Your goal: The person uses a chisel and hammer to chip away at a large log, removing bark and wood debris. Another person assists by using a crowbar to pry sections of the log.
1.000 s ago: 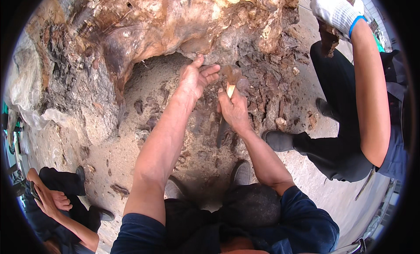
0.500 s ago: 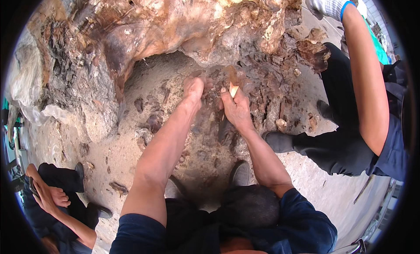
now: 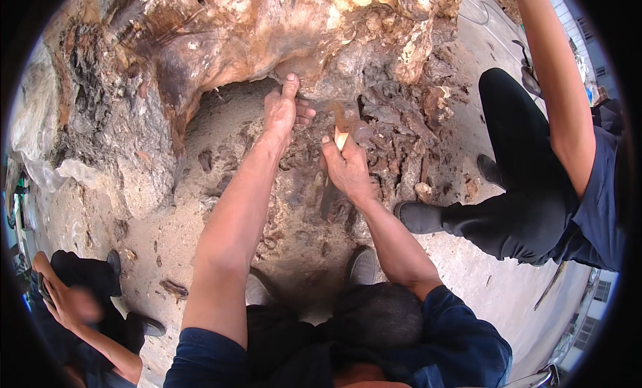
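Note:
A huge gnarled piece of wood (image 3: 234, 44), brown and smooth on top with rough grey bark at the sides, fills the far part of the view. My left hand (image 3: 282, 112) is at the rim of its arched hollow, thumb raised and fingers apart, with nothing seen in it. Whether it touches the wood I cannot tell. To its right, my right hand (image 3: 349, 171) is closed round a tool with a pale wooden handle (image 3: 341, 139). The tool's brownish far end is smeared by motion, so its kind is unclear. Flaky dark bark (image 3: 401, 124) lies beyond it.
A co-worker's bent leg and shoe (image 3: 420, 217) are close on my right, with their arm (image 3: 568, 100) reaching forward. Another person (image 3: 73, 314) sits at lower left. Clear plastic film (image 3: 43, 154) hangs at the left. Bark scraps (image 3: 175, 289) litter the floor.
My left hand has opened from a curled shape, thumb now raised, and shifted slightly left. My right hand moved a little left with the tool. The co-worker's gloved hand has left the view.

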### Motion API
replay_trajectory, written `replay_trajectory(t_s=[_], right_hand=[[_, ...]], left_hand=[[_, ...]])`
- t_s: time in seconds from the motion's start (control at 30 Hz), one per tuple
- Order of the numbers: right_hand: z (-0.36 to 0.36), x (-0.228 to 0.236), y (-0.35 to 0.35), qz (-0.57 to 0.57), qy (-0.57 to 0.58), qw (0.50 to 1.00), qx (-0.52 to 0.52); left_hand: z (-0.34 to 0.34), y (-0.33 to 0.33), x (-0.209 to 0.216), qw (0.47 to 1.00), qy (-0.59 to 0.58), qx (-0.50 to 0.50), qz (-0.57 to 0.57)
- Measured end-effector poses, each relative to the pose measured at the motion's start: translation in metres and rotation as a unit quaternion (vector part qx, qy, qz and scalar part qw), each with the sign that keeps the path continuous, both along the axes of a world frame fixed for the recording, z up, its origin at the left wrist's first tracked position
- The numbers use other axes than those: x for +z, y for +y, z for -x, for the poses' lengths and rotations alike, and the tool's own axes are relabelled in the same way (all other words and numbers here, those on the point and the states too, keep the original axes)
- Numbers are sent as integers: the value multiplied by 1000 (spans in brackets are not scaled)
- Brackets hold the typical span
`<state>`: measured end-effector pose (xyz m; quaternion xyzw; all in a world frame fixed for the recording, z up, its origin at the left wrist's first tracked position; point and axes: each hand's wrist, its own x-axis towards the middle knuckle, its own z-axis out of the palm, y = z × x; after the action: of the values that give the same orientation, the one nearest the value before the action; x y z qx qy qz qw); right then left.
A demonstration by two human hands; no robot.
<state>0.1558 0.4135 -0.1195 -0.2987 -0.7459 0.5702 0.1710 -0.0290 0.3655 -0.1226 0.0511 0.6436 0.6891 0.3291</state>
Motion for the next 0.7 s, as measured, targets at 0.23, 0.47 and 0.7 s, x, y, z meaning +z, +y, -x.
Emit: replay_trajectory(t_s=[0.23,0.47,0.7], right_hand=[[2,-22,1,-119,14,993,-11],[-1,-18,-3,-113,24,993,-24],[-4,-11,-4,-85,26,996,-11]], left_hand=[[-6,13,-10,996,81,29,26],[-10,20,-12,983,153,55,88],[-11,19,-14,984,163,49,54]])
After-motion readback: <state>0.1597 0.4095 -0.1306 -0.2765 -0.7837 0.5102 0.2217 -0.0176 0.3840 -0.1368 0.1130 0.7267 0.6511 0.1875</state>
